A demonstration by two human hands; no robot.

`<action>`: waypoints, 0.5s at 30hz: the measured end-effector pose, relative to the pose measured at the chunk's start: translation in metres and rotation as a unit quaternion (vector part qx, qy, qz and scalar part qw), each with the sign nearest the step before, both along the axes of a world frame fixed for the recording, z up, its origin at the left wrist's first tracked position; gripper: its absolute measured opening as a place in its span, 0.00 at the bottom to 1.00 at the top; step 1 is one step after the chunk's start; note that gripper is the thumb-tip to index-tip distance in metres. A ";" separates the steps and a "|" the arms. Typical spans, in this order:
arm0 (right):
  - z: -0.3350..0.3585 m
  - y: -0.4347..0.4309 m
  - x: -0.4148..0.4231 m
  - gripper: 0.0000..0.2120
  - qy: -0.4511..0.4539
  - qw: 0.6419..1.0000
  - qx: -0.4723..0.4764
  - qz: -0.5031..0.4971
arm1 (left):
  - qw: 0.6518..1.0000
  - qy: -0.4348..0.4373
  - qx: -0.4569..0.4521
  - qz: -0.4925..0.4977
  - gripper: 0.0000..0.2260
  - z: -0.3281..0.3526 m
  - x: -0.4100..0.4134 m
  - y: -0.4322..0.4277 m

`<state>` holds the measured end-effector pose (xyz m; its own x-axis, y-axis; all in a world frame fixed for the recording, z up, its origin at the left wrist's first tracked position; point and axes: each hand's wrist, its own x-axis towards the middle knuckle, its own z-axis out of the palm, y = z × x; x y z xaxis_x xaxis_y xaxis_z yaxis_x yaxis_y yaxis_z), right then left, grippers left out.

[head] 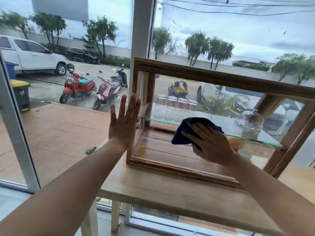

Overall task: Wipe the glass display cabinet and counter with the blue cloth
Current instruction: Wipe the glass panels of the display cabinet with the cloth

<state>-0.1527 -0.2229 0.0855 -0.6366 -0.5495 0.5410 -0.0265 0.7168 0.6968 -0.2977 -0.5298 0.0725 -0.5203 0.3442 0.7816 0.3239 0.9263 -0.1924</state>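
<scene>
A wood-framed glass display cabinet (213,77) stands on a light wooden counter (162,188) by a big window. My right hand (209,142) presses a dark blue cloth (184,133) flat against the cabinet's front glass, near the level of the inner glass shelf (221,126). My left hand (124,121) is spread open, palm against the cabinet's left side, fingers pointing up. It holds nothing.
Inside, several upturned drinking glasses (175,108) stand on the glass shelf, with a glass dome and jar (249,123) at the right and a pastry on a plate (238,143) below. A white window post (141,36) rises behind the cabinet's left corner. Scooters and cars are parked outside.
</scene>
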 end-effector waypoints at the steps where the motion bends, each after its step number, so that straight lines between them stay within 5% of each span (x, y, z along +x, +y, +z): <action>1: 0.015 -0.007 -0.005 0.25 0.019 1.000 -0.022 0.003 | 1.000 0.000 -0.001 0.000 0.48 0.000 0.000 0.001; 10: 0.097 -0.114 -0.089 0.24 0.062 0.997 -0.013 0.047 | 0.998 -0.059 -0.013 0.008 0.46 0.001 0.003 0.004; 15: 0.103 -0.098 -0.081 0.24 0.041 0.997 -0.005 0.060 | 0.999 -0.051 -0.005 -0.006 0.46 0.001 0.003 0.000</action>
<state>-0.2334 -0.3210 0.1882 -0.5200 -0.6137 0.5941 -0.0552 0.7182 0.6936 -0.2947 -0.5302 0.0732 -0.5929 0.3580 0.7213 0.3526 0.9207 -0.1670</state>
